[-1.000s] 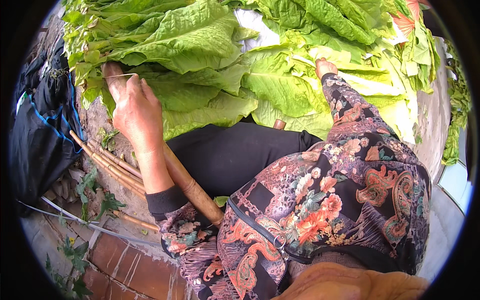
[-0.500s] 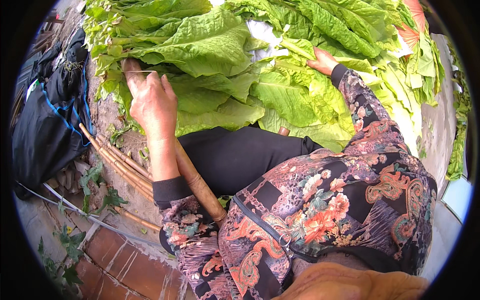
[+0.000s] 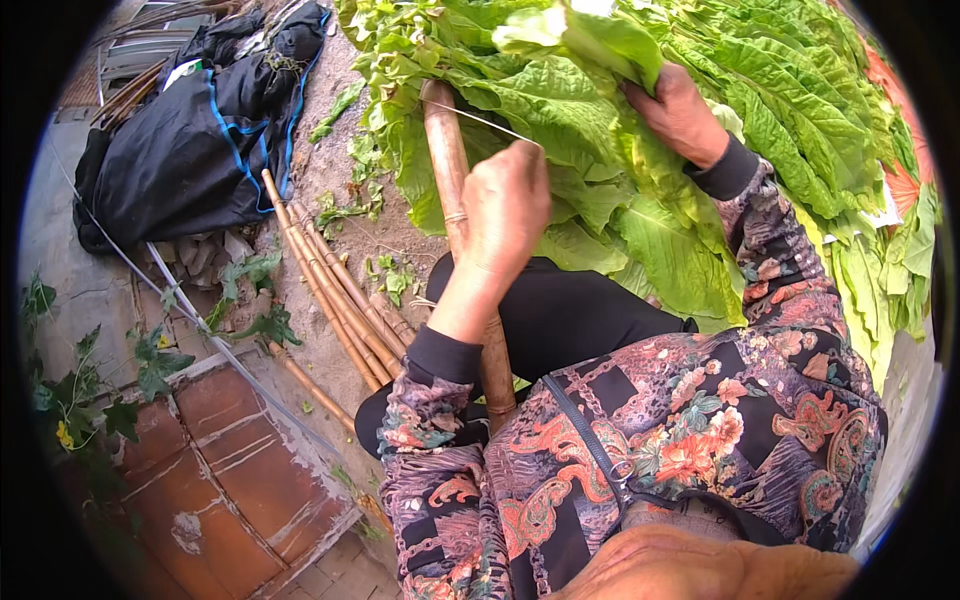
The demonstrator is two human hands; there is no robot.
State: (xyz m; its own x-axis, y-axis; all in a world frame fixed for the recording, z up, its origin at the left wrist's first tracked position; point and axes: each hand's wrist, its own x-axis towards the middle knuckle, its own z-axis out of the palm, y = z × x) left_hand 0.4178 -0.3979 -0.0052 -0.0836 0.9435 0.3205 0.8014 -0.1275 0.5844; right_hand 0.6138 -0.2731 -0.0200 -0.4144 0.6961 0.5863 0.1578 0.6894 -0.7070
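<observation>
My left hand (image 3: 507, 212) is closed in front of a thick bamboo pole (image 3: 440, 125). A thin white string (image 3: 478, 116) runs taut from the pole's far end to the fingers of that hand. My right hand (image 3: 688, 118) grips large green leaves (image 3: 640, 165) that look like tobacco, lifted and partly blurred; how many is hidden. A broad pile of the same leaves (image 3: 790, 130) spreads under and beyond both hands. The pole slants back across my dark trousers toward my body, with more leaves hanging close to its far end.
Several thinner bamboo poles (image 3: 325, 290) lie on the ground to the left. Beyond them sits a black sheet or bag with blue edging (image 3: 190, 160). Brown tiles (image 3: 225, 450) and a vine (image 3: 150, 365) are at the lower left. Something orange-red (image 3: 900, 185) shows beside the pile.
My right hand has raised leaves from the pile and brought them toward the pole. My left hand has moved off the pole's end, drawing the string out. The view has shifted left.
</observation>
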